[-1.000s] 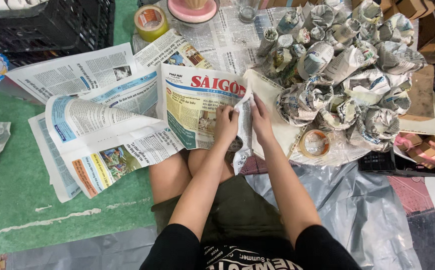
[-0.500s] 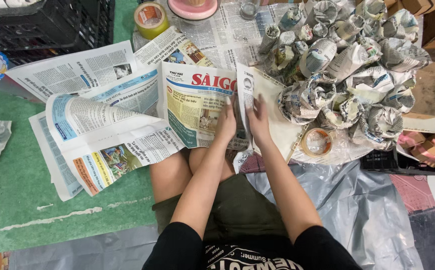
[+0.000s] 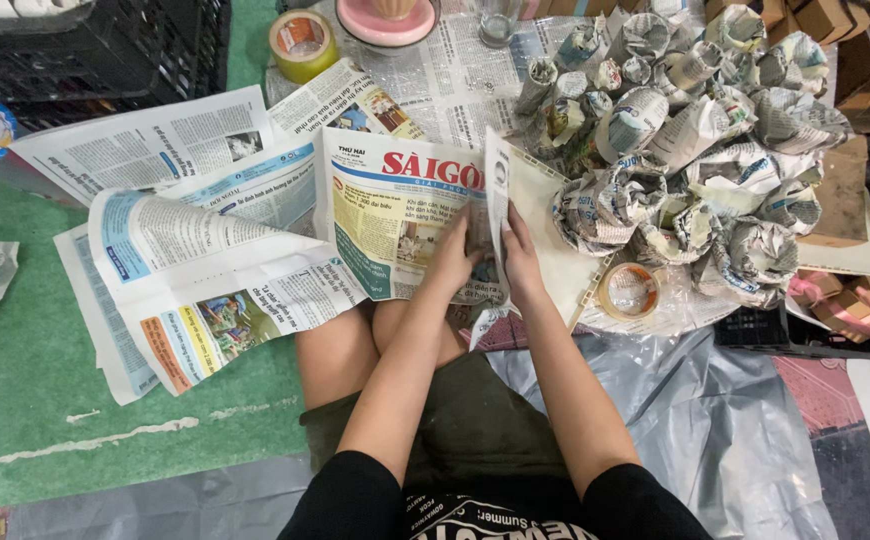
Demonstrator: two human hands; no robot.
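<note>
hands [image 3: 485, 255] closer together | newspaper sheet [image 3: 400, 205] now folded upright between them

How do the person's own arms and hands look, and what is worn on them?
Both arms are bare from the edge of short black sleeves down to the fingers. The left hand and the right hand wear no gloves, and no ring, watch or bracelet shows. The black shirt carries pale printed lettering on the chest. No cables or markings are visible on either arm.
</note>
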